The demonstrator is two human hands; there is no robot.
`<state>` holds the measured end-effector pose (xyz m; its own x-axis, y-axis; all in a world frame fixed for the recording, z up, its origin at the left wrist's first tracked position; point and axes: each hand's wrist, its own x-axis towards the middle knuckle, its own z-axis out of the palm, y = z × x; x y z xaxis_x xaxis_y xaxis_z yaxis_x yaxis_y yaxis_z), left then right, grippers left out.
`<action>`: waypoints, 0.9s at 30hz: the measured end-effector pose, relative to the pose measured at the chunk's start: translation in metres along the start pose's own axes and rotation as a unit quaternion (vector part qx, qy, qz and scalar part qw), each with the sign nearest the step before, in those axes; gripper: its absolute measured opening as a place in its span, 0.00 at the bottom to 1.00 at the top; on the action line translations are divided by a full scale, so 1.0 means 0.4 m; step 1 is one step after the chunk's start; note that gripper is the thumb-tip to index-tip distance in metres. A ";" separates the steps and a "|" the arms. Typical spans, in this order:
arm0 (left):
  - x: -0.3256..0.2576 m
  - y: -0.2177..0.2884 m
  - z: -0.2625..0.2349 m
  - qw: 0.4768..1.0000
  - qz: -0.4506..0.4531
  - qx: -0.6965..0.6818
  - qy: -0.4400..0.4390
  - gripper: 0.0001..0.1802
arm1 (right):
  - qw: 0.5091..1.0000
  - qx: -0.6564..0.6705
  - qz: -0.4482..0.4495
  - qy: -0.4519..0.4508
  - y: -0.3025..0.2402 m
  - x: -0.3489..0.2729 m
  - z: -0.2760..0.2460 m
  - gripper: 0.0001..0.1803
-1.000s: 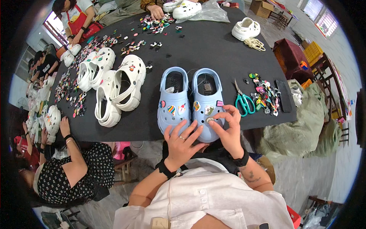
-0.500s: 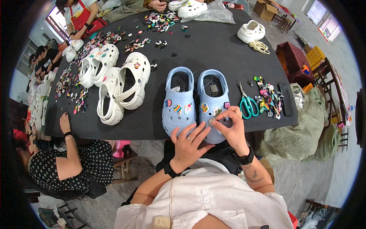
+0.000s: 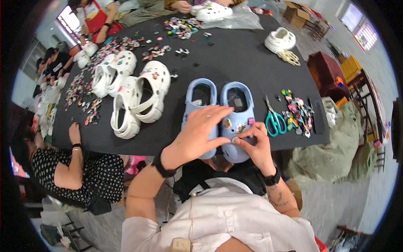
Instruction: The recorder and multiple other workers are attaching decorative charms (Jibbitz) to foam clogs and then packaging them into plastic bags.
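Two light blue clogs stand side by side at the table's near edge, toes toward me. On the right clog (image 3: 236, 154), several charms are set in the upper, among them a pink one (image 3: 251, 121). My right hand (image 3: 257, 143) pinches a small round pale charm (image 3: 235, 140) against its toe, between thumb and fingers. My left hand (image 3: 200, 130) is open above the left clog (image 3: 189, 95), fingers stretched to the right, and covers most of that clog's front. Nothing is visible in the left hand.
Teal-handled scissors (image 3: 275, 122), a charm pile (image 3: 299, 113) and a dark phone-like slab (image 3: 320, 116) lie at right. White clogs (image 3: 153, 90) stand at left beside scattered charms (image 3: 77, 91). Another white pair (image 3: 280, 40) is at the far right. Other people sit around the black table (image 3: 226, 50).
My left hand has lifted from the clogs' toes and moved up and left over the left clog, fingers now extended. The right hand keeps its pinch on the round charm.
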<state>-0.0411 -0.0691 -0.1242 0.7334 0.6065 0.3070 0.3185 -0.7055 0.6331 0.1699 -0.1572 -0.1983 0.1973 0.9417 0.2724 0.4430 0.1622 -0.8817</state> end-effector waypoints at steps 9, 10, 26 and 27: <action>0.219 -0.052 0.056 0.953 0.097 0.115 -0.264 0.41 | 0.992 0.066 0.072 0.075 0.001 -0.026 0.004 0.50; 0.241 -0.055 0.064 0.942 0.092 0.141 -0.292 0.39 | 0.990 0.095 0.079 0.072 0.008 -0.029 0.005 0.54; 0.346 -0.093 0.096 0.796 -0.031 -0.088 -0.598 0.30 | 0.974 0.197 0.112 -0.006 0.039 0.000 -0.003 0.61; 0.347 -0.094 0.097 0.801 -0.042 -0.070 -0.592 0.29 | 0.978 0.182 0.106 0.002 0.045 0.002 -0.004 0.61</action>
<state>0.0721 0.0274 -0.1332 0.7950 -0.1831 -0.5783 0.3862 -0.5825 0.7152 0.1793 -0.1540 -0.2133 0.2550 0.9644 0.0694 0.0510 0.0583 -0.9970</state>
